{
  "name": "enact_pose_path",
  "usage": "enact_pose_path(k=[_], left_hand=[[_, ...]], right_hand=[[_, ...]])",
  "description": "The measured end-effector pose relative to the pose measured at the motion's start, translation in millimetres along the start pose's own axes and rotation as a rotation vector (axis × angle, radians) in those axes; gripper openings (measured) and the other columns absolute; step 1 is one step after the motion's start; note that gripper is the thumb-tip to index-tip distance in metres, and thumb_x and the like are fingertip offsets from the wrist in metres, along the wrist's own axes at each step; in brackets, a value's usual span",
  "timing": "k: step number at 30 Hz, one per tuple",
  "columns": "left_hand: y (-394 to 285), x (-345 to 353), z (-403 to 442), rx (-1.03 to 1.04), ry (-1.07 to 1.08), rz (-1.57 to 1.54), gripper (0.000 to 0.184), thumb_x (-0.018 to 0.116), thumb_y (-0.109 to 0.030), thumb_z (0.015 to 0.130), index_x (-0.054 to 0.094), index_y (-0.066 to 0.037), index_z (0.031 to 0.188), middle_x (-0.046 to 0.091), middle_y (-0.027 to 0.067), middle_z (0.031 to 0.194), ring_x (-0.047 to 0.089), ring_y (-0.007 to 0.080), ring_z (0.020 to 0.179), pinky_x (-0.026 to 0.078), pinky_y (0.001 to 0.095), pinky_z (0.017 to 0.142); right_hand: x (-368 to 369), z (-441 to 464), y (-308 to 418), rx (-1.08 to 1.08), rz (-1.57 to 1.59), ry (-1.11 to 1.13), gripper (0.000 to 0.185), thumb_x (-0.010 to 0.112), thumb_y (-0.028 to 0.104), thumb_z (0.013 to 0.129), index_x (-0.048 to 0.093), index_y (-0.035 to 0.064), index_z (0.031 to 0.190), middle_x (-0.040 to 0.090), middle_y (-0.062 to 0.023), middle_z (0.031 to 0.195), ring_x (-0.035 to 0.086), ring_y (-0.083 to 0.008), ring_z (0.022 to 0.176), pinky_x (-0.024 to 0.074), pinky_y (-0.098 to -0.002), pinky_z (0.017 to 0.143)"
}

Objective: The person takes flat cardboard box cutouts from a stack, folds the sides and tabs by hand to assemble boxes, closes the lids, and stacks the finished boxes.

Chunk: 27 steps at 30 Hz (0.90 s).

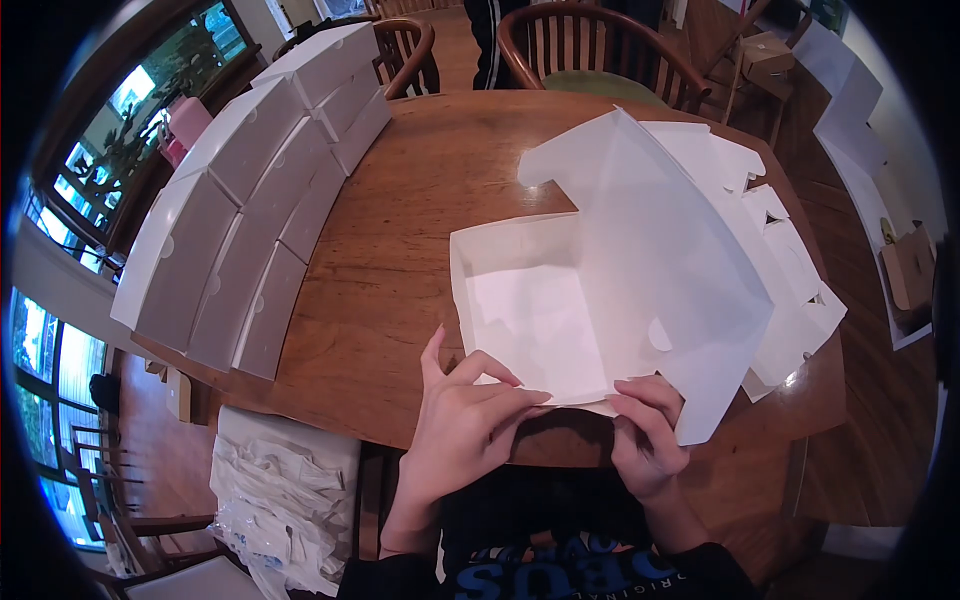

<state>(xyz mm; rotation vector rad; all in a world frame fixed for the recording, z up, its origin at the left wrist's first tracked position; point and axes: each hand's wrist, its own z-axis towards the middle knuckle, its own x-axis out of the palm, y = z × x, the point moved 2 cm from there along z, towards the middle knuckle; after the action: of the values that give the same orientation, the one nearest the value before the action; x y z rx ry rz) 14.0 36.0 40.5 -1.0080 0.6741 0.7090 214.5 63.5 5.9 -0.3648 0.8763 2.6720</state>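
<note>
A white cardboard box [535,330] stands at the near edge of the wooden table, its tray walls up and its lid [670,230] raised and leaning to the right. My left hand [465,415] pinches the near wall's top edge left of its middle, thumb and index finger together, with the little finger lifted. Gripping the same wall near its right corner is my right hand [648,430], fingers curled over the edge. Part of the near wall is hidden by my fingers. Under and behind the lid lie flat, unfolded white box blanks [790,260].
Closed white boxes [240,200] are stacked in rows along the table's left side. Wooden chairs [600,50] stand at the far edge, where a person's legs [486,45] show. A plastic-wrapped bundle [275,500] sits below the table at the left.
</note>
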Motion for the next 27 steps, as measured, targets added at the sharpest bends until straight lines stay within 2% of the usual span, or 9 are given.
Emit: enact_pose_path(k=[1, 4, 11, 13, 16, 19, 27], left_hand=[[-0.1, -0.1, 0.0, -0.011, 0.006, -0.008, 0.010, 0.079, -0.016, 0.076, 0.076, -0.016, 0.086, 0.070, -0.0047, 0.073, 0.062, 0.0151, 0.088, 0.020, 0.0654, 0.109], [-2.9, 2.4, 2.2, -0.036, -0.024, 0.002, 0.018, 0.078, -0.008, 0.071, 0.078, -0.021, 0.084, 0.068, -0.0043, 0.067, 0.062, 0.0150, 0.085, 0.017, 0.0616, 0.111], [-7.4, 2.4, 3.2, -0.033, -0.014, 0.081, 0.019, 0.079, -0.007, 0.069, 0.077, -0.021, 0.082, 0.067, -0.0049, 0.068, 0.061, 0.0151, 0.086, 0.018, 0.0613, 0.111], [-8.3, 1.9, 2.9, -0.030, -0.016, 0.092, 0.019, 0.079, -0.006, 0.068, 0.077, -0.020, 0.082, 0.067, -0.0049, 0.068, 0.060, 0.0148, 0.086, 0.018, 0.0615, 0.111], [-9.2, 3.4, 2.7, -0.033, -0.032, 0.085, 0.020, 0.079, -0.006, 0.068, 0.077, -0.020, 0.082, 0.066, -0.0049, 0.067, 0.060, 0.0148, 0.086, 0.018, 0.0615, 0.111], [-9.6, 3.9, 2.7, -0.026, -0.039, 0.083, 0.020, 0.079, -0.006, 0.067, 0.077, -0.019, 0.082, 0.066, -0.0054, 0.066, 0.060, 0.0146, 0.084, 0.019, 0.0616, 0.111], [-8.6, 3.5, 3.8, 0.004, -0.031, 0.097, 0.020, 0.080, -0.007, 0.066, 0.077, -0.020, 0.081, 0.065, -0.0064, 0.066, 0.059, 0.0131, 0.078, 0.020, 0.0614, 0.109]], right_hand=[[-2.0, -5.1, -0.7, 0.044, 0.036, 0.045, 0.026, 0.066, -0.018, 0.071, 0.067, -0.0014, 0.091, 0.067, -0.0137, 0.100, 0.062, -0.0285, 0.093, 0.0521, -0.0366, 0.082], [-0.9, -8.3, -0.4, 0.075, 0.051, 0.032, 0.025, 0.067, -0.018, 0.073, 0.067, -0.0018, 0.092, 0.066, -0.0135, 0.101, 0.062, -0.0283, 0.095, 0.0513, -0.0367, 0.085], [0.5, -12.0, -2.7, 0.136, 0.096, -0.012, 0.026, 0.065, -0.019, 0.075, 0.066, -0.0019, 0.095, 0.065, -0.0126, 0.102, 0.060, -0.0275, 0.099, 0.0493, -0.0361, 0.089], [1.8, -7.8, -2.7, 0.088, 0.076, -0.058, 0.027, 0.068, -0.017, 0.072, 0.070, -0.0020, 0.094, 0.067, -0.0135, 0.096, 0.065, -0.0288, 0.086, 0.0546, -0.0344, 0.073], [3.1, -1.9, 1.5, 0.029, -0.004, -0.035, 0.026, 0.068, -0.016, 0.069, 0.072, -0.0007, 0.089, 0.068, -0.0116, 0.088, 0.067, -0.0278, 0.078, 0.0554, -0.0338, 0.068], [6.6, 0.4, 2.4, 0.020, -0.021, -0.067, 0.028, 0.067, -0.016, 0.064, 0.074, 0.0005, 0.086, 0.068, -0.0097, 0.082, 0.068, -0.0270, 0.073, 0.0556, -0.0333, 0.065], [0.8, -1.1, -2.5, -0.012, -0.003, 0.038, 0.034, 0.064, -0.013, 0.058, 0.074, 0.0018, 0.087, 0.067, -0.0090, 0.083, 0.066, -0.0267, 0.075, 0.0549, -0.0336, 0.067]])
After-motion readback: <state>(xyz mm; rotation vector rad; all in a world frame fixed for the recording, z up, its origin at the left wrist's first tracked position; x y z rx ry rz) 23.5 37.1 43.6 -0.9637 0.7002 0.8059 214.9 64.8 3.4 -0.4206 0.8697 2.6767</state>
